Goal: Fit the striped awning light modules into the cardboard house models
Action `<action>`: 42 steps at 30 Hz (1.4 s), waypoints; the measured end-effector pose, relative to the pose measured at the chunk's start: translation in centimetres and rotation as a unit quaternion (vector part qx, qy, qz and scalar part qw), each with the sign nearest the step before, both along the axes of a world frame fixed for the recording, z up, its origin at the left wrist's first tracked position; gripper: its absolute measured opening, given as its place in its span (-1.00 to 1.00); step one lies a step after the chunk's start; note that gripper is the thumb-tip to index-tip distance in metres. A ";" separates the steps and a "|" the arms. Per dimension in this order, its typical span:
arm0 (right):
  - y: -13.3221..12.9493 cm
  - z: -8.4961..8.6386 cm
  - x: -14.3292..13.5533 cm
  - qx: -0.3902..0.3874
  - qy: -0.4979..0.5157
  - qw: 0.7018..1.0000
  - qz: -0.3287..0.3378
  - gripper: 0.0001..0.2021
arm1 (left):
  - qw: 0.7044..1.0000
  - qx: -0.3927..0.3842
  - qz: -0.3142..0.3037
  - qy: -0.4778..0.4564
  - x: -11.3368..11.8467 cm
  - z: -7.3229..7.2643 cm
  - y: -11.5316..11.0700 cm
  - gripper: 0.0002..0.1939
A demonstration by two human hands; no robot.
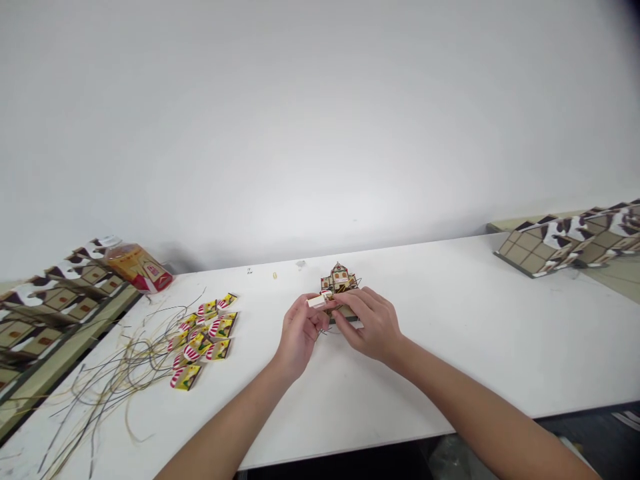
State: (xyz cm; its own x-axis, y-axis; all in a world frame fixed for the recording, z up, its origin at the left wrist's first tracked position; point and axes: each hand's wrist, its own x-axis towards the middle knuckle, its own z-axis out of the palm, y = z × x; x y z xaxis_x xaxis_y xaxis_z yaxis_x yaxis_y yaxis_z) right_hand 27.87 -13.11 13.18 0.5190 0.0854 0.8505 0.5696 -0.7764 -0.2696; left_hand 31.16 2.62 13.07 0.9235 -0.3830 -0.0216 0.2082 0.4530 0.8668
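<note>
In my head view, the smooth white surface (465,307) meets a pale wall (350,133). My left hand (300,330) pinches a small white boxy piece (316,303) just before a peaked model house (341,278); my right hand (373,323) bends close, its grip unclear. Leftward, thin curling wires (133,353) trail from striped, angular pieces (199,344).
</note>
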 end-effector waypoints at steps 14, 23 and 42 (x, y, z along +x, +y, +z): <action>0.1 -0.5 0.3 0.019 -0.012 1.000 0.007 -0.75 | 1.000 -0.001 0.015 0.011 -0.3 -0.4 -0.3 -0.53; 0.3 -0.4 0.2 0.031 -0.022 0.999 0.000 -0.76 | 1.000 0.001 0.005 0.001 -0.4 -0.5 -0.4 -0.55; 0.3 -0.4 0.2 0.039 -0.007 0.999 0.004 -0.61 | 0.998 0.044 -0.023 -0.029 -0.6 -0.4 -0.2 -0.58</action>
State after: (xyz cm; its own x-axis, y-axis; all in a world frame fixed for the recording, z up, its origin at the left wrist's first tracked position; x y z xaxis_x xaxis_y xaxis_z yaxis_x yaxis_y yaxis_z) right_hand 28.10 -12.86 12.74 0.5065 0.0232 0.8619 0.5806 -0.7482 -0.3210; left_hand 30.52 2.46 12.65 0.9059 -0.4235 -0.0043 0.1755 0.3660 0.9139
